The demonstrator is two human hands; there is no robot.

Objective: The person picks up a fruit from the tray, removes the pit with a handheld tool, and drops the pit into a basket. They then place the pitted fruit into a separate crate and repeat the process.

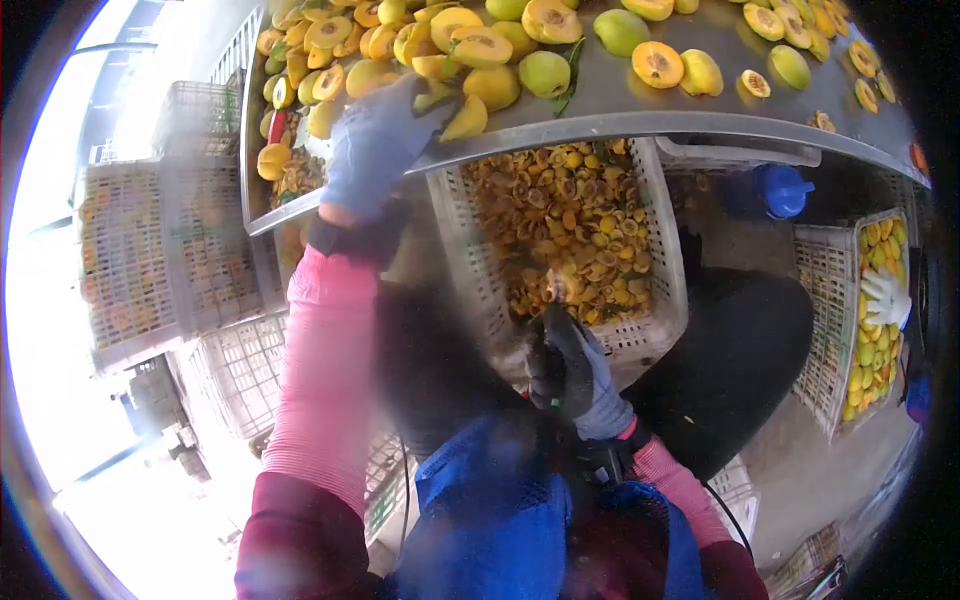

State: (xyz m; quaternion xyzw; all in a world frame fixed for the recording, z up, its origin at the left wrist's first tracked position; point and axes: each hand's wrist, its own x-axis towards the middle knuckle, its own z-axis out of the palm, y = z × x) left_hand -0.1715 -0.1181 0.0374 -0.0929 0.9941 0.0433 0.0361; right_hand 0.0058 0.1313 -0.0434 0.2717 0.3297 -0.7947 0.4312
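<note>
My left hand [385,140], in a grey-blue glove, reaches over the near edge of the metal table. Its fingers are curled round a yellow-green piece of halved stone fruit [432,95] in the pile. Another yellow half [465,119] lies right beside the fingertips. Low over a white crate [452,235] between my knees, my gloved right hand [578,375] is closed. A blurred pale tip shows above its fingers, and I cannot make out what it holds. Small brownish-yellow fruit scraps and pieces [575,225] fill this crate.
More halves and whole fruits spread across the metal table [600,95]. At right are a blue jug [780,190] and a crate [825,320] of yellow-green fruit, with another person's gloved hand [886,298] on it. Stacked crates [165,240] stand at left.
</note>
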